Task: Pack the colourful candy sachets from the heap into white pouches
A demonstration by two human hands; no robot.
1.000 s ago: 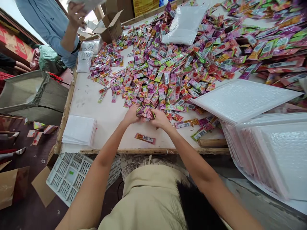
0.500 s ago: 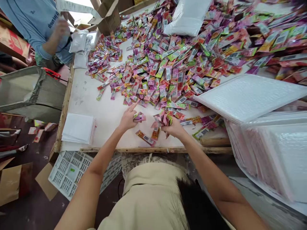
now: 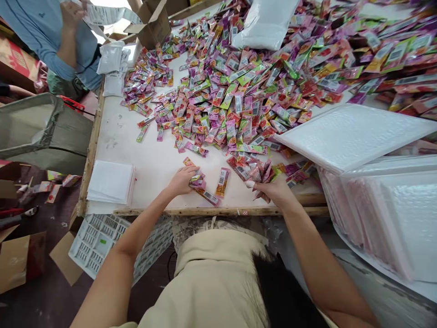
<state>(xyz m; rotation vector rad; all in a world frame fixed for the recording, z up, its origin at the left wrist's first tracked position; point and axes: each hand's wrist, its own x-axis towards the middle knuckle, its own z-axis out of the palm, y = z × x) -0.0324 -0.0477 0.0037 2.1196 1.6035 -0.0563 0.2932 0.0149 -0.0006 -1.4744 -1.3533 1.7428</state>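
Observation:
My left hand (image 3: 184, 181) is closed around a few small colourful stick sachets (image 3: 198, 180), low over the white tabletop. An orange sachet (image 3: 209, 197) with a barcode sticks out below those fingers; whether it is gripped I cannot tell. Another orange sachet (image 3: 222, 182) lies by itself between my hands. On the right, my right hand (image 3: 277, 191) grips a bunch of mixed sachets (image 3: 261, 172) near the table's front edge, beside more loose ones. Beyond both hands spreads a large heap of sachets (image 3: 221, 98) in pink, purple, green and orange.
White padded mailers (image 3: 358, 132) are stacked at the right. A pile of white sheets (image 3: 111, 181) lies at the left. A wooden rim (image 3: 205, 212) edges the table, with a white crate (image 3: 102, 246) below. A co-worker (image 3: 64, 41) handles a printed strip beyond an open carton (image 3: 153, 27).
My left hand has come down and back toward the table edge. My right hand has moved right with its bunch. The single orange sachet is now uncovered. The co-worker's hand has risen.

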